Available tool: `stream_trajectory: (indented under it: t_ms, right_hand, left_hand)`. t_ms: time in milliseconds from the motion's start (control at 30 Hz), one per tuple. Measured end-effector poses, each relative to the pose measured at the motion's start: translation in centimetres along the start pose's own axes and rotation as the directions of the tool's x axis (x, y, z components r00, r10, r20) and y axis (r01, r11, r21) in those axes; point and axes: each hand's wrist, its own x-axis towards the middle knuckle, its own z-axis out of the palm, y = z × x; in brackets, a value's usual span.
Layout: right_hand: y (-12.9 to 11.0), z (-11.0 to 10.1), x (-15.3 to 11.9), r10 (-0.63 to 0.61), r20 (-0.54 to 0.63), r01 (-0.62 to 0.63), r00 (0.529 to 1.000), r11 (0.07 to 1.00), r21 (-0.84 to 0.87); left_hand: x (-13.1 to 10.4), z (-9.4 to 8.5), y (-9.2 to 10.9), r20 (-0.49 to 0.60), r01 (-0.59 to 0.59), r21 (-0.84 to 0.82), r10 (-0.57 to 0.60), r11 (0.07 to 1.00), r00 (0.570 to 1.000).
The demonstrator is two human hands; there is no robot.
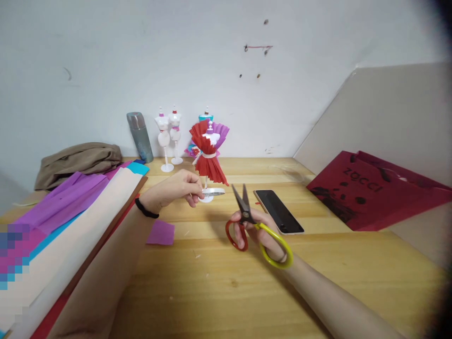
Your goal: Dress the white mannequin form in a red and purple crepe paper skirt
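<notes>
My left hand (187, 186) pinches a thin white roll of tape (214, 192), held nearly edge-on just in front of a small mannequin's base. My right hand (263, 226) holds scissors (246, 214) with one red and one yellow handle; their dark blades point up and stand slightly apart. Behind the tape, the small white mannequin (211, 136) wears a pleated red paper dress (208, 167) with a white band at the waist. Purple pleats (221, 134) fan out behind its shoulder. Another mannequin with a blue top (206, 117) is partly hidden behind it.
Two white mannequins (164, 136) and a grey-green bottle (139, 136) stand by the wall. Coloured paper sheets (63, 202) and a brown cloth (77, 162) lie left. A purple paper square (160, 233) lies near my left forearm. A phone (278, 212) and red bag (370, 193) are right.
</notes>
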Motion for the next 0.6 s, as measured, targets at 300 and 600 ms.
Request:
stream_trajectory:
  t_ms: [300, 600]
  right_hand:
    - [0.4, 0.1, 0.4, -0.079, 0.281, 0.267, 0.956, 0.626, -0.733]
    - [1.4, 1.6, 0.6, 0.163, 0.173, 0.130, 0.971, 0.249, -0.960]
  left_hand:
    - [-2.7, -2.1, 1.8, -0.121, -0.054, 0.019, 0.056, 0.998, 0.991]
    - [-5.1, -2.0, 3.9, -0.088, -0.099, 0.099, 0.108, 0.990, 0.990]
